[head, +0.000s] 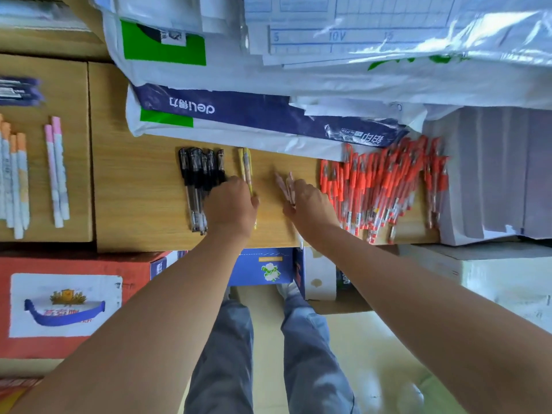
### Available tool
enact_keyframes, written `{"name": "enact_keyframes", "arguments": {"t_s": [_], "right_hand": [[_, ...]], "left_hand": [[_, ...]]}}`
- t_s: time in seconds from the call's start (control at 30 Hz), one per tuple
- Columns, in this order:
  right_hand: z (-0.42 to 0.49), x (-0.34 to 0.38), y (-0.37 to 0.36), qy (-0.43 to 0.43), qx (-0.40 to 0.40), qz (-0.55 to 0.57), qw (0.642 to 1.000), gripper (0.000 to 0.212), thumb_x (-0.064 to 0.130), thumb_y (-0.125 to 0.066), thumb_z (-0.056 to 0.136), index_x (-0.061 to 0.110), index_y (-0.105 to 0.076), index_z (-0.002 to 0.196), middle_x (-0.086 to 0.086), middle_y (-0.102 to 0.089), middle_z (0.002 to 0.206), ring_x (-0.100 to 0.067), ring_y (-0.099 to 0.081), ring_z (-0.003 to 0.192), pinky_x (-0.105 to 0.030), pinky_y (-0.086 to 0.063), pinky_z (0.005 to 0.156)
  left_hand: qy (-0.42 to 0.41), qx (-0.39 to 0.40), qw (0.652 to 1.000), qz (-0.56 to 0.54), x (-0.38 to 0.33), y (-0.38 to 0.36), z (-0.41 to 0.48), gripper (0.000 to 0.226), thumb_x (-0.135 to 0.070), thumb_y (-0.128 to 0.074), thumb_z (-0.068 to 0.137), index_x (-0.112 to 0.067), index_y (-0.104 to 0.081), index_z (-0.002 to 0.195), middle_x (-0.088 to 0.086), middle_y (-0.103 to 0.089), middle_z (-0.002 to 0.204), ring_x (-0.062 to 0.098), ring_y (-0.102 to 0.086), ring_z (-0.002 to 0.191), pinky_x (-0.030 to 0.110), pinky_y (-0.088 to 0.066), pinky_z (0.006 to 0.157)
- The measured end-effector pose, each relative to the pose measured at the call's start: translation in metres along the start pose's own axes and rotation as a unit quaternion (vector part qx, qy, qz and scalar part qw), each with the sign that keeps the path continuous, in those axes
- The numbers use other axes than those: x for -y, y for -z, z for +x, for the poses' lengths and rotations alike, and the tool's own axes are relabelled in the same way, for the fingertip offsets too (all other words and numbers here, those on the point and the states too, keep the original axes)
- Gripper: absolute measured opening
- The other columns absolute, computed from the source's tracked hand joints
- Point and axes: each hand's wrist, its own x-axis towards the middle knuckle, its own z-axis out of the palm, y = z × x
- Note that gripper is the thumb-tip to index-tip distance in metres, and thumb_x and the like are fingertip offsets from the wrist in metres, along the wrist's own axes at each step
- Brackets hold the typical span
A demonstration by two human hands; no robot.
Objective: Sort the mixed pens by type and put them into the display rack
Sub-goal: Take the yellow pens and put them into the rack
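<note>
The right hand's (310, 209) fingers (299, 185) are curled round a few pale pink pens (285, 184), whose ends stick out past the knuckles, pointing away from the person and raised a little off the counter (143, 180). The left hand (231, 206) lies palm down just beside it. Its fingers (233, 183) reach forward over the near ends of the black pens (197, 186) and are mostly hidden behind the back of the hand, so whether they pinch anything cannot be told. Its thumb lies against two yellow pens (246, 167) that sit side by side between the black group and the pink ones.

The black pens lie in a tight row, roughly parallel, to the left of the left hand. To the right of the right hand a big loose heap of red pens (385, 186) spreads across the counter up to a stack of white paper (493, 174). Wrapped packs of paper (239, 112) are piled along the far edge of the counter.

On the next surface to the left lie two pink-capped pens (58, 171), a row of orange-capped pens (16, 180) and a blurred bundle of dark blue pens (19, 91). Below the counter's front edge stand a red carton (74, 294) and a blue box (263, 267).
</note>
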Motion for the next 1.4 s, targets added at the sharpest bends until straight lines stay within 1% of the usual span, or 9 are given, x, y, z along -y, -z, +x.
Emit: {"name": "enact_keyframes", "arguments": {"t_s": [0.2,0.47,0.57,0.67,0.8,1.03,1.2,1.3,1.4], "right_hand": [[-0.003,-0.019,0.013,0.030,0.050,0.145,0.988,0.015,0.020,-0.048,0.098,0.007,-0.043,0.104,-0.003,-0.051,0.079,-0.017,-0.050,0.066,-0.023,-0.035,0.050],[-0.005,-0.046,0.031,0.009,0.078,0.267,0.961,0.016,0.024,-0.050,0.098,0.010,-0.048,0.104,-0.007,-0.065,0.093,-0.022,-0.063,0.066,-0.030,-0.053,0.052],[-0.008,-0.057,0.035,0.013,0.096,0.279,0.955,0.017,0.026,-0.051,0.098,0.012,-0.049,0.107,-0.007,-0.064,0.106,-0.013,-0.061,0.069,-0.020,-0.048,0.050],[-0.015,-0.065,0.039,-0.001,0.105,0.314,0.944,0.025,0.026,-0.055,0.096,0.008,-0.055,0.112,-0.008,-0.066,0.107,-0.011,-0.060,0.069,-0.020,-0.047,0.057],[-0.031,-0.072,0.051,-0.025,0.088,0.373,0.923,0.023,0.026,-0.057,0.095,0.007,-0.059,0.108,0.000,-0.064,0.083,-0.009,-0.058,0.064,-0.015,-0.043,0.053],[-0.081,-0.086,0.072,-0.031,0.046,0.435,0.899,0.019,0.026,-0.057,0.095,0.007,-0.057,0.096,-0.002,-0.057,0.076,-0.010,-0.056,0.063,-0.016,-0.049,0.055],[-0.134,-0.102,0.083,-0.025,-0.003,0.459,0.888,0.020,0.032,-0.060,0.093,0.011,-0.060,0.092,-0.015,-0.066,0.087,-0.019,-0.061,0.072,-0.037,-0.058,0.071],[-0.175,-0.113,0.100,-0.016,-0.038,0.500,0.865,0.018,0.029,-0.061,0.093,0.011,-0.060,0.090,-0.006,-0.066,0.079,-0.018,-0.063,0.072,-0.036,-0.058,0.073],[-0.213,-0.131,0.120,-0.012,-0.070,0.518,0.852,0.019,0.029,-0.062,0.092,0.010,-0.061,0.091,-0.004,-0.066,0.075,-0.017,-0.065,0.069,-0.036,-0.059,0.072]], "left_hand": [[0.033,0.007,0.999,0.020,-0.010,-0.003,0.000,0.027,-0.032,-0.061,0.088,-0.005,-0.059,0.088,0.007,-0.056,0.071,0.029,-0.061,0.069,0.029,-0.038,0.053],[0.053,0.000,0.995,0.083,-0.020,-0.015,-0.004,0.027,-0.020,-0.053,0.096,0.004,-0.054,0.109,0.015,-0.065,0.087,0.032,-0.067,0.075,0.034,-0.049,0.053],[0.062,-0.003,0.997,0.038,-0.020,-0.024,-0.006,0.030,-0.013,-0.045,0.099,0.006,-0.044,0.122,0.022,-0.063,0.100,0.039,-0.066,0.084,0.039,-0.046,0.057],[0.025,0.027,0.998,-0.043,-0.027,-0.022,-0.016,0.032,-0.017,-0.038,0.102,0.002,-0.041,0.127,0.016,-0.061,0.090,0.029,-0.059,0.070,0.036,-0.041,0.052],[-0.043,0.068,0.991,-0.106,-0.042,-0.014,-0.037,0.026,-0.023,-0.034,0.103,-0.003,-0.041,0.117,0.002,-0.046,0.065,0.021,-0.046,0.050,0.031,-0.030,0.042],[-0.083,0.048,0.971,-0.219,-0.077,0.012,-0.084,0.022,-0.024,-0.037,0.103,-0.007,-0.042,0.115,0.001,-0.040,0.060,0.021,-0.039,0.051,0.033,-0.026,0.049],[-0.104,0.053,0.957,-0.265,-0.108,0.030,-0.133,0.018,-0.025,-0.035,0.103,-0.009,-0.040,0.096,-0.001,-0.039,0.063,0.017,-0.036,0.054,0.033,-0.026,0.051],[-0.123,0.058,0.953,-0.270,-0.130,0.042,-0.167,0.026,-0.032,-0.037,0.102,-0.008,-0.046,0.095,0.000,-0.044,0.068,0.018,-0.040,0.060,0.032,-0.029,0.054],[-0.142,0.077,0.942,-0.293,-0.154,0.054,-0.197,0.044,-0.047,-0.037,0.099,-0.006,-0.050,0.106,0.007,-0.055,0.090,0.024,-0.052,0.082,0.035,-0.040,0.073]]}}
